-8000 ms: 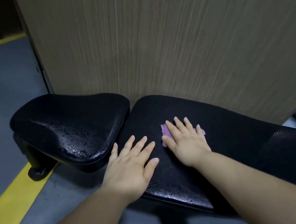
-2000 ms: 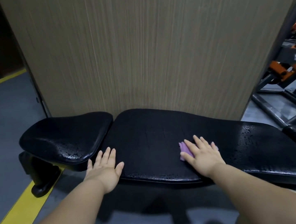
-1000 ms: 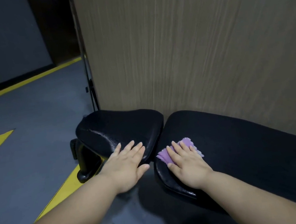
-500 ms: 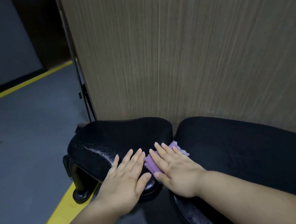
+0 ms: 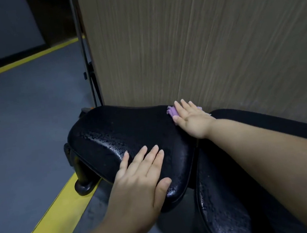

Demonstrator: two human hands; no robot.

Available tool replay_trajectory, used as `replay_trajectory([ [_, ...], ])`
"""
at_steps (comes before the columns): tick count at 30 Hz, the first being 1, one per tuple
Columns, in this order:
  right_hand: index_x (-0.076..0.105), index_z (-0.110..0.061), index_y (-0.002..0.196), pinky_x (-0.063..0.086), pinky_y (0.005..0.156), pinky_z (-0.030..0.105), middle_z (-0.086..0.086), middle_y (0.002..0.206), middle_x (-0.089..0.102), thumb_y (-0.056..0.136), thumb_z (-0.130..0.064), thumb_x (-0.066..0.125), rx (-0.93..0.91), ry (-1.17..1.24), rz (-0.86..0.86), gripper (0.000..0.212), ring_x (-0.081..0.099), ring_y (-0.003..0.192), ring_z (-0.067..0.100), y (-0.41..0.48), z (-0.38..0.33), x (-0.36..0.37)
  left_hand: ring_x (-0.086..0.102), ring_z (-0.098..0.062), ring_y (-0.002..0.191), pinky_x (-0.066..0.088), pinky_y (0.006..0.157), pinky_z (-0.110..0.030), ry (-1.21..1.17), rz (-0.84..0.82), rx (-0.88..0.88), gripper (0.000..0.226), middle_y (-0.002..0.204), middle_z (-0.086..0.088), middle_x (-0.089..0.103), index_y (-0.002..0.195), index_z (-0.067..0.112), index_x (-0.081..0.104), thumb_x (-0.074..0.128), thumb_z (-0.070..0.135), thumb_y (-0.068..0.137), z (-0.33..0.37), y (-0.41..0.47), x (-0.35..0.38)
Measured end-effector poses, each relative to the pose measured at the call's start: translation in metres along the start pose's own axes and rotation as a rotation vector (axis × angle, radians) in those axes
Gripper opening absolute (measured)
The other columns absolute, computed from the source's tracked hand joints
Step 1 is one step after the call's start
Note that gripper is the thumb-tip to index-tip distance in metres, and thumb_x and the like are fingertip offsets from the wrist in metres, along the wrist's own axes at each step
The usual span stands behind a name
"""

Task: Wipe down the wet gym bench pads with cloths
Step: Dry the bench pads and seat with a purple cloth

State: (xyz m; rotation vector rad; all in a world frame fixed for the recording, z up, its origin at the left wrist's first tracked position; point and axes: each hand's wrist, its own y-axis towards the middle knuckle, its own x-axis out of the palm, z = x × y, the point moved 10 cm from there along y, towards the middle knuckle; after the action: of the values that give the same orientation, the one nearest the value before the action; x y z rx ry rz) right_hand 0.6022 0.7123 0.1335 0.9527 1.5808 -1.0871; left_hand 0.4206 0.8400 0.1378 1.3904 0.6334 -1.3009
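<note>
Purple cloth (image 5: 172, 111) under R hand (image 5: 192, 123).

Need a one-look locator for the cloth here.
Start at the tall wood-grain panel. At its foot sits the smaller black seat pad, and on that pad's far right corner the right hand presses flat on the purple cloth. It is the only purple thing, peeking out from under that hand.
</note>
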Motion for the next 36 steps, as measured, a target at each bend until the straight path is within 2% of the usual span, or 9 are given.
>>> replay_trajectory([
  [7, -0.006, -0.029, 0.154, 0.002, 0.120, 0.043, 0.004, 0.161, -0.013, 0.102, -0.051, 0.018, 0.096, 0.125, -0.033, 0.061, -0.004, 0.148, 0.034, 0.022, 0.011, 0.005, 0.037, -0.020, 0.140, 0.018, 0.112, -0.048, -0.002, -0.028, -0.008, 0.063, 0.151, 0.004, 0.042, 0.144, 0.017, 0.047, 0.010, 0.048, 0.103, -0.002, -0.001, 0.004],
  [12, -0.006, -0.020, 0.154, -0.004, 0.119, 0.040, 0.011, 0.160, -0.014, 0.103, -0.045, 0.020, -0.052, 0.007, 0.003, 0.062, -0.016, 0.146, 0.030, -0.036, -0.021, 0.009, 0.035, -0.019, 0.142, 0.020, 0.113, -0.049, -0.037, 0.021, -0.007, 0.063, 0.151, 0.004, 0.042, 0.145, 0.015, 0.046, 0.011, 0.047, 0.104, -0.002, -0.003, 0.002],
  [17, -0.016, -0.025, 0.150, -0.012, 0.118, 0.036, 0.002, 0.156, -0.028, 0.103, -0.045, 0.021, -0.196, -0.066, -0.049, 0.064, -0.032, 0.141, 0.025, -0.120, -0.066, 0.032, 0.033, -0.016, 0.143, 0.021, 0.115, -0.048, -0.078, 0.116, -0.005, 0.060, 0.152, 0.003, 0.040, 0.146, 0.012, 0.043, 0.015, 0.046, 0.105, -0.002, -0.006, -0.004],
  [20, -0.027, -0.029, 0.139, -0.016, 0.118, 0.037, -0.003, 0.150, -0.037, 0.095, -0.060, 0.005, -0.255, -0.113, -0.104, 0.063, -0.040, 0.136, 0.024, -0.148, -0.080, 0.045, 0.035, -0.016, 0.142, 0.024, 0.114, -0.049, -0.118, 0.194, 0.008, 0.058, 0.151, 0.002, 0.041, 0.145, 0.010, 0.045, 0.018, 0.045, 0.106, -0.001, -0.008, -0.011],
  [23, -0.029, -0.034, 0.138, -0.019, 0.117, 0.035, -0.008, 0.149, -0.039, 0.074, -0.067, -0.009, -0.282, -0.091, -0.142, 0.074, -0.045, 0.132, 0.018, -0.157, -0.084, 0.051, 0.035, -0.016, 0.142, 0.024, 0.113, -0.049, -0.130, 0.230, 0.016, 0.057, 0.151, 0.002, 0.042, 0.144, 0.010, 0.046, 0.019, 0.043, 0.106, 0.000, -0.010, -0.015],
  [26, -0.027, -0.039, 0.137, -0.018, 0.116, 0.035, -0.013, 0.149, -0.038, 0.072, -0.069, -0.009, -0.285, -0.062, -0.133, 0.074, -0.044, 0.133, 0.016, -0.149, -0.083, 0.046, 0.035, -0.016, 0.142, 0.023, 0.113, -0.049, -0.116, 0.220, -0.001, 0.059, 0.151, 0.002, 0.043, 0.144, 0.010, 0.045, 0.018, 0.045, 0.106, -0.003, -0.009, -0.012],
  [28, -0.023, -0.039, 0.141, -0.020, 0.114, 0.033, -0.013, 0.151, -0.034, 0.084, -0.066, -0.001, -0.265, -0.055, -0.107, 0.067, -0.041, 0.135, 0.016, -0.135, -0.078, 0.041, 0.035, -0.016, 0.142, 0.023, 0.114, -0.049, -0.111, 0.200, -0.013, 0.060, 0.151, 0.002, 0.042, 0.145, 0.011, 0.044, 0.017, 0.047, 0.106, -0.004, -0.009, -0.010],
  [31, -0.011, -0.037, 0.150, -0.017, 0.113, 0.033, -0.010, 0.156, -0.025, 0.101, -0.049, 0.016, -0.189, 0.005, -0.058, 0.057, -0.032, 0.140, 0.019, -0.101, -0.061, 0.027, 0.034, -0.016, 0.142, 0.021, 0.114, -0.048, -0.088, 0.159, -0.020, 0.061, 0.152, 0.003, 0.040, 0.146, 0.011, 0.042, 0.015, 0.047, 0.105, -0.005, -0.009, -0.005],
  [36, -0.004, -0.031, 0.153, 0.000, 0.119, 0.050, -0.001, 0.161, -0.012, 0.102, -0.049, 0.017, -0.043, -0.010, -0.024, 0.058, -0.016, 0.147, 0.029, -0.024, -0.023, 0.017, 0.032, -0.016, 0.143, 0.021, 0.115, -0.048, -0.091, 0.134, -0.018, 0.062, 0.153, 0.002, 0.039, 0.146, 0.012, 0.044, 0.015, 0.048, 0.104, -0.004, -0.010, -0.003],
])
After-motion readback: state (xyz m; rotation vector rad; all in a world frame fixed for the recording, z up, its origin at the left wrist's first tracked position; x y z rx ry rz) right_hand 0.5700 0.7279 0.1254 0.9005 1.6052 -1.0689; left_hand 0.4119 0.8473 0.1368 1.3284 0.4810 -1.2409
